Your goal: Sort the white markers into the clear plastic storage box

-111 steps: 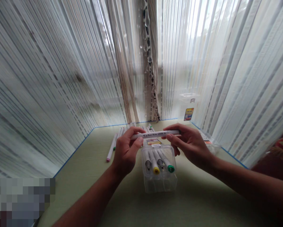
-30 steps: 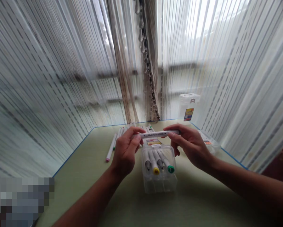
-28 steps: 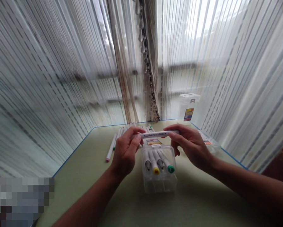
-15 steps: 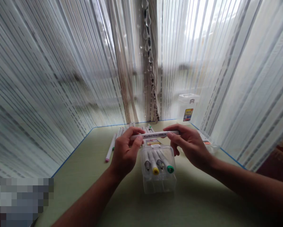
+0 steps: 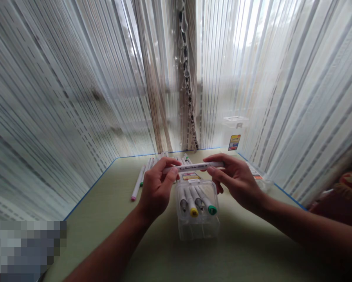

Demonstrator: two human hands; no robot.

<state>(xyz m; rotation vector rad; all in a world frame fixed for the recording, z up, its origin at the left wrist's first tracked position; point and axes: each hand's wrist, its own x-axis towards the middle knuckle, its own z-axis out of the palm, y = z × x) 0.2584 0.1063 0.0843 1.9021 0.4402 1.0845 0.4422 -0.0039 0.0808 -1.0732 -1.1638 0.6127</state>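
A white marker with dark lettering is held level between my two hands. My left hand pinches its left end between thumb and fingers, which cover that tip. At the other end, my right hand grips it the same way, near a dark tip. Just below and behind the marker stands a clear plastic case. Several markers lie in it, among them one with a yellow cap and one with a green cap; others show grey tips.
Loose white markers, one with a pink end, lie behind my left hand on the pale green table. A clear upright box with a yellow label stands at the back right. A clear lid-like piece lies beyond my right hand. String curtains hang behind.
Both hands keep the marker in nearly the same place. My left thumb shifts slightly along it. The curtain strings sway.
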